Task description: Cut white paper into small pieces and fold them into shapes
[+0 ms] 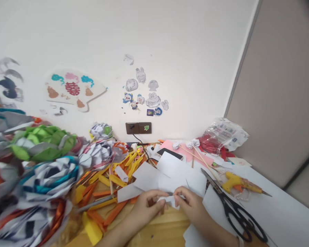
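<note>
My left hand [148, 205] and my right hand [190, 203] meet at the front of the wooden table [162, 230]. Both pinch a small white paper piece [170, 200] between thumb and fingers. The paper is partly hidden by my fingers. Larger white paper sheets [170, 171] lie flat just behind my hands. Black-handled scissors [231, 206] lie open on white paper to the right of my right hand.
Big paper flowers [41, 171] crowd the left side. Yellow and orange paper strips [108, 185] litter the middle. A yellow glue gun [240, 183], wooden sticks [201, 156], a phone [170, 153] and a plastic bag [225, 135] sit at the right. A wall socket [138, 128] is behind.
</note>
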A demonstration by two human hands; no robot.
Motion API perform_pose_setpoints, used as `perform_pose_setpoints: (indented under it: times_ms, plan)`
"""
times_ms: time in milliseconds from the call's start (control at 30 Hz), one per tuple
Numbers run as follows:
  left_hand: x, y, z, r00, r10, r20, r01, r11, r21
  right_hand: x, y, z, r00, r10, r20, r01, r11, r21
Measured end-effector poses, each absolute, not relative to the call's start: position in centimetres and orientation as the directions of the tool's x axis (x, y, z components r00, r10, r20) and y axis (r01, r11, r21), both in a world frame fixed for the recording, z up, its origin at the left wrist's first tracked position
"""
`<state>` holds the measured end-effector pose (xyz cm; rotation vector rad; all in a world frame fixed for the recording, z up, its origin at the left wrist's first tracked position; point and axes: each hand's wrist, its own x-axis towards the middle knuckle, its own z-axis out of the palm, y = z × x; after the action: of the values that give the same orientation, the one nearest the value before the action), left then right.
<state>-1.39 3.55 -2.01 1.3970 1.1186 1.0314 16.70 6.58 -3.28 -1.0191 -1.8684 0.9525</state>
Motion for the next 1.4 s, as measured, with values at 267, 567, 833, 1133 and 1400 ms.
perform_pose_setpoints:
  times_ms: [267,567,833,1133,1400]
  plan:
    - [-1.3,3.5,-1.4,0.189,0.975,0.120,0.108,-0.142,0.984,16.6,6.2,-2.7,-0.395,0.871,0.291,0.248,0.406,-0.879]
    - [-1.0,3.3,-1.9,0.196,0.971,0.138,0.115,-0.162,0.980,16.6,6.1,-2.8,-0.409,0.871,0.271,0.315,0.414,-0.854]
    - [-1.1,3.9,-3.2,0.219,0.962,0.165,0.126,-0.195,0.973,16.9,6.2,-3.0,-0.438,0.846,0.306,0.363,0.477,-0.801]
    - [-1.0,3.9,-3.2,0.198,0.966,0.168,0.242,-0.214,0.946,16.9,6.2,-3.2,-0.454,0.847,0.276,0.414,0.476,-0.776]
    - [-1.3,3.7,-3.2,0.116,0.978,0.176,0.379,-0.207,0.902,16.8,6.1,-3.0,-0.452,0.852,0.265,0.458,0.477,-0.750]
